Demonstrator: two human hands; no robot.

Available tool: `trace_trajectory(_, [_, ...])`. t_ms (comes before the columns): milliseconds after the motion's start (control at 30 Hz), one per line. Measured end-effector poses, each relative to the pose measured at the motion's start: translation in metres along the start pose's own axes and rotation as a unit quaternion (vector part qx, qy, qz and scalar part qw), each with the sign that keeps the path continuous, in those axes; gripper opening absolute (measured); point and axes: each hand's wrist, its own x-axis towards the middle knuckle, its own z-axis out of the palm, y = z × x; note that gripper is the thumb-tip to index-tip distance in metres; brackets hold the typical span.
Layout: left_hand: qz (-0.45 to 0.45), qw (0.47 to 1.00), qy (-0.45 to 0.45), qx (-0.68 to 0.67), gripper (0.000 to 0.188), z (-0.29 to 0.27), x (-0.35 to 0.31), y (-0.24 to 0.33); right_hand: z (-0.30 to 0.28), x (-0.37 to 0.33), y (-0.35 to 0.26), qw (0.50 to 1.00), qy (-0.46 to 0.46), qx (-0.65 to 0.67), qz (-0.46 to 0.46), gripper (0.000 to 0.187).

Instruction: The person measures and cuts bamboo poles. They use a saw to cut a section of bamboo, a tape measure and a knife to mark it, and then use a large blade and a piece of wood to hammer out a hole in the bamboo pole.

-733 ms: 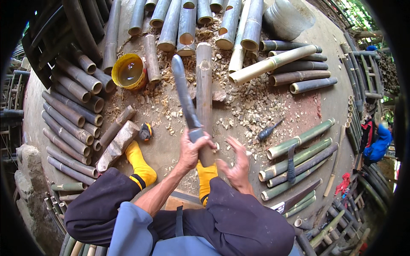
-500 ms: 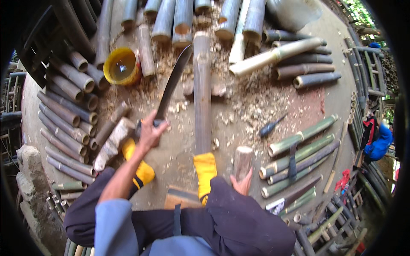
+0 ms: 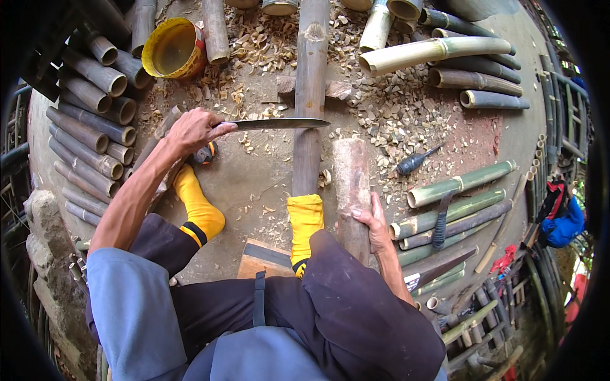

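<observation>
My left hand [image 3: 194, 132] grips a machete at its handle. The dark blade [image 3: 279, 124] points right and crosses above a long bamboo pole [image 3: 310, 82]; whether it touches the pole I cannot tell. My foot in a yellow sock [image 3: 305, 225] is at the pole's near end, and a dark wooden block [image 3: 337, 90] lies under the pole farther off. On the right, my right hand [image 3: 376, 230] is wrapped round a short thick wooden billet [image 3: 351, 174], which stands out beyond my knee. The billet's near end is hidden by my leg.
A yellow bucket of liquid [image 3: 170, 47] stands far left, near stacked bamboo tubes [image 3: 82, 130]. Wood chips [image 3: 387, 120] cover the ground around a dark-handled pointed tool [image 3: 416, 162]. Green bamboo lengths [image 3: 464, 184] and a saw [image 3: 445, 270] lie at right. A wooden board [image 3: 257, 257] is between my legs.
My left hand has moved away from me, and the machete has swung from pointing away to lying crosswise over the pole. My right hand has brought the billet up, so more of it shows.
</observation>
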Motion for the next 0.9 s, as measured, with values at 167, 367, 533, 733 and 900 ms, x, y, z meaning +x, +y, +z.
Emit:
trace_trajectory(167, [0.045, 0.999, 0.014, -0.009, 0.047, -0.004, 0.004, 0.001, -0.002, 0.007, 0.001, 0.968, 0.056, -0.176, -0.169, 0.085])
trace_trajectory(367, [0.061, 0.996, 0.032, 0.051, 0.044, -0.007, 0.004, -0.001, 0.019, 0.003, -0.076, 0.924, 0.035, -0.268, -0.269, 0.104])
trace_trajectory(533, [0.033, 0.996, 0.018, 0.074, 0.045, -0.006, -0.001, -0.008, 0.047, -0.007, -0.146, 0.794, 0.058, -0.286, -0.534, 0.106])
trace_trajectory(733, [0.049, 0.994, 0.0, 0.094, 0.047, -0.008, 0.019, 0.0, 0.048, 0.07, -0.093, 0.808, -0.069, -0.509, -0.29, 0.1])
trace_trajectory(900, [0.043, 0.995, -0.012, 0.093, 0.051, 0.001, 0.017, -0.018, 0.069, 0.056, -0.172, 0.787, -0.139, -0.47, -0.374, 0.096])
